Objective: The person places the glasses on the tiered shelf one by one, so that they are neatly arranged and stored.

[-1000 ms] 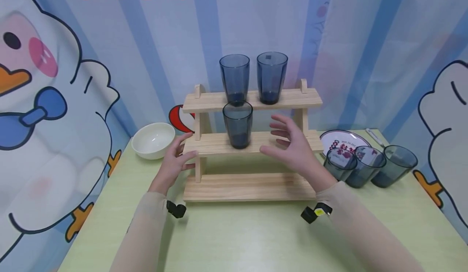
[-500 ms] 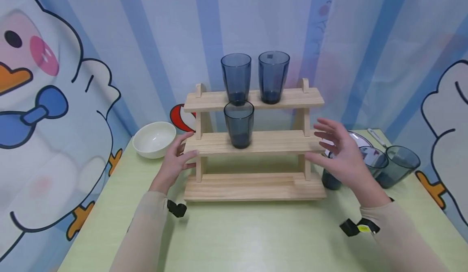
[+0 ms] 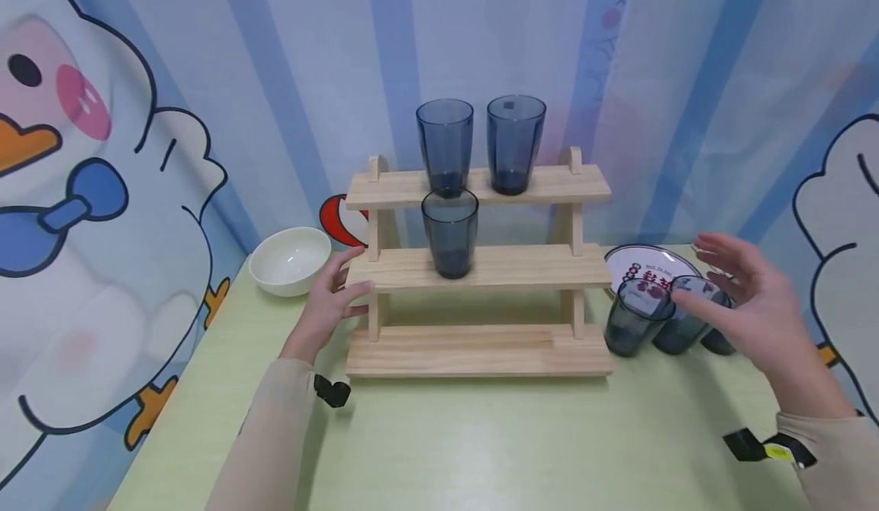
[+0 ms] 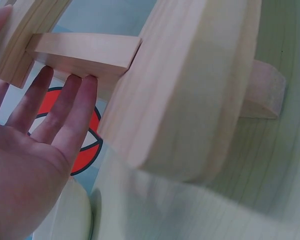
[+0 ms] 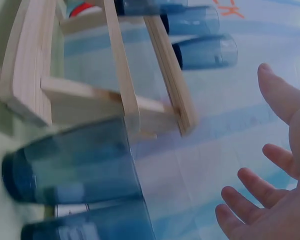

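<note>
A three-tier wooden display rack stands on the table. My left hand grips the left end of its middle shelf; in the left wrist view the fingertips touch the upright. Two blue-grey glasses, one at the left and one at the right, stand on the top shelf, and a third glass on the middle one. My right hand, fingers spread and holding nothing, is over the far right of several glasses beside the rack. It partly hides that glass. The nearer glasses show beside it.
A white bowl sits left of the rack. Behind the glasses on the right lies a printed plate. A cartoon duck curtain hangs along the table's back edge.
My right hand has moved right, from in front of the middle shelf to the far right glass beside the rack. My left hand has stayed at the rack's left end.
</note>
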A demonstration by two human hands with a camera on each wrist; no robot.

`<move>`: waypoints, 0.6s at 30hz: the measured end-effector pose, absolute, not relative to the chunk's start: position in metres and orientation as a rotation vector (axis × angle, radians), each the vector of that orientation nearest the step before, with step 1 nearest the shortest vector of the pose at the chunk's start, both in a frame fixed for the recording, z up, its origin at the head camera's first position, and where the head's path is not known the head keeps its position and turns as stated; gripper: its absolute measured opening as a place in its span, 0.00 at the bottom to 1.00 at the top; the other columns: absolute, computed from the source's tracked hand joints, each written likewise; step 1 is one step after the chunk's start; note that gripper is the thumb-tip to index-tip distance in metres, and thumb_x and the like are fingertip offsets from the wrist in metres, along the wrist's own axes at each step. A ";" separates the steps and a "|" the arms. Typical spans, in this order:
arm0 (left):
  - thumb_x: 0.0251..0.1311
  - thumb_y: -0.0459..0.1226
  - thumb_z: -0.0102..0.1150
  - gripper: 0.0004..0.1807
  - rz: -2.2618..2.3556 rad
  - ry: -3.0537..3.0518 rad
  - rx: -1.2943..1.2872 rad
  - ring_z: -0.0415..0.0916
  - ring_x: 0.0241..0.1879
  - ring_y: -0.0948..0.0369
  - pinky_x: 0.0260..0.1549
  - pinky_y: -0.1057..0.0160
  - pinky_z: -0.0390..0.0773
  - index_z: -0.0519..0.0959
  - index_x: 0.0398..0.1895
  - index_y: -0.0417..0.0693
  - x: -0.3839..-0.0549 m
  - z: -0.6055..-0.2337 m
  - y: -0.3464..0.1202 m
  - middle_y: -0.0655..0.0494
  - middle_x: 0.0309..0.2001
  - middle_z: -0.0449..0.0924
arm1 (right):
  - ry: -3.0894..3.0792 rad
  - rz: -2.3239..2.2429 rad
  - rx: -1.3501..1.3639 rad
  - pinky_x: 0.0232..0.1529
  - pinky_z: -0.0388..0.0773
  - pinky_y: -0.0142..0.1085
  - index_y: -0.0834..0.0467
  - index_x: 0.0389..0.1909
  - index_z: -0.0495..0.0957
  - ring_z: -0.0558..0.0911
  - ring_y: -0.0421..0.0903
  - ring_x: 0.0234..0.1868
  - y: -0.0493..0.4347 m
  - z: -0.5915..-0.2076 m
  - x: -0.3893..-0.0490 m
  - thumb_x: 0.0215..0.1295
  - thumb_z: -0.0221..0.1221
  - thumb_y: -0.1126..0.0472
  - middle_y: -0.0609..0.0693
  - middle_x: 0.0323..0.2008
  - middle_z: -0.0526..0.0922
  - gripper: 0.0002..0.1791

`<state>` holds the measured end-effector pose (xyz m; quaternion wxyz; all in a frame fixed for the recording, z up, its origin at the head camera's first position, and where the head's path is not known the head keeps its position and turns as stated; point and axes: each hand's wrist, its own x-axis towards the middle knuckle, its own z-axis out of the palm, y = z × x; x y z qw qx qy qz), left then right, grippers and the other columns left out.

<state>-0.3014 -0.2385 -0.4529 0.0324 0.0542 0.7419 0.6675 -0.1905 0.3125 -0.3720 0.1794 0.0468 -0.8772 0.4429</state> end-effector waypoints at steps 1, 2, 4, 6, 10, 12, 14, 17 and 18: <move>0.71 0.37 0.66 0.37 2.053 2.287 0.167 0.71 0.68 0.41 0.54 0.38 0.83 0.64 0.80 0.66 -0.302 -0.454 -0.239 0.43 0.75 0.67 | -2.485 1.226 0.097 0.63 0.65 0.14 0.41 0.82 0.60 0.68 0.39 0.74 0.319 -0.374 -0.189 0.68 0.71 0.60 0.52 0.77 0.66 0.45; 0.71 0.37 0.66 0.37 2.053 2.290 0.165 0.71 0.68 0.41 0.54 0.38 0.83 0.64 0.80 0.66 -0.301 -0.454 -0.239 0.43 0.75 0.67 | -2.479 1.202 0.068 0.63 0.64 0.13 0.41 0.82 0.59 0.68 0.38 0.74 0.326 -0.376 -0.188 0.69 0.70 0.59 0.51 0.78 0.66 0.45; 0.71 0.37 0.66 0.37 2.054 2.295 0.163 0.71 0.67 0.41 0.54 0.38 0.83 0.65 0.79 0.67 -0.301 -0.454 -0.239 0.44 0.75 0.67 | -2.461 1.165 0.026 0.69 0.61 0.18 0.42 0.82 0.58 0.65 0.40 0.77 0.340 -0.382 -0.187 0.70 0.68 0.60 0.52 0.79 0.64 0.44; 0.71 0.37 0.66 0.37 2.054 2.299 0.167 0.71 0.67 0.41 0.54 0.38 0.84 0.65 0.79 0.67 -0.301 -0.454 -0.239 0.44 0.75 0.67 | -2.449 1.130 -0.012 0.73 0.58 0.21 0.43 0.83 0.57 0.63 0.42 0.78 0.353 -0.387 -0.186 0.71 0.68 0.59 0.53 0.80 0.62 0.44; 0.71 0.37 0.66 0.36 2.057 2.298 0.165 0.72 0.67 0.42 0.53 0.39 0.84 0.65 0.78 0.67 -0.300 -0.454 -0.238 0.44 0.74 0.68 | -2.469 1.097 -0.106 0.83 0.49 0.42 0.47 0.85 0.52 0.56 0.56 0.82 0.375 -0.400 -0.186 0.73 0.65 0.57 0.58 0.83 0.55 0.45; 0.71 0.37 0.65 0.37 2.052 2.301 0.168 0.72 0.67 0.41 0.53 0.38 0.84 0.64 0.80 0.66 -0.300 -0.454 -0.238 0.44 0.74 0.67 | -2.491 1.091 -0.136 0.83 0.46 0.52 0.50 0.85 0.49 0.52 0.63 0.82 0.383 -0.405 -0.187 0.74 0.64 0.57 0.62 0.83 0.52 0.46; 0.71 0.37 0.66 0.38 2.054 2.302 0.169 0.72 0.67 0.41 0.53 0.38 0.84 0.63 0.80 0.64 -0.300 -0.454 -0.238 0.43 0.74 0.67 | -2.512 1.087 -0.158 0.81 0.43 0.61 0.53 0.86 0.47 0.50 0.68 0.82 0.390 -0.410 -0.188 0.75 0.63 0.56 0.64 0.83 0.49 0.47; 0.71 0.37 0.66 0.39 2.058 2.295 0.171 0.71 0.67 0.41 0.53 0.38 0.84 0.62 0.81 0.61 -0.301 -0.454 -0.238 0.43 0.74 0.67 | -2.528 1.087 -0.150 0.78 0.42 0.68 0.56 0.86 0.44 0.48 0.73 0.80 0.400 -0.418 -0.189 0.75 0.63 0.58 0.67 0.83 0.46 0.48; 0.71 0.37 0.66 0.39 2.060 2.292 0.170 0.72 0.67 0.41 0.53 0.38 0.84 0.62 0.81 0.61 -0.302 -0.454 -0.238 0.43 0.74 0.67 | -2.533 1.087 -0.151 0.77 0.42 0.69 0.57 0.86 0.43 0.47 0.74 0.80 0.403 -0.420 -0.190 0.75 0.63 0.58 0.67 0.83 0.45 0.49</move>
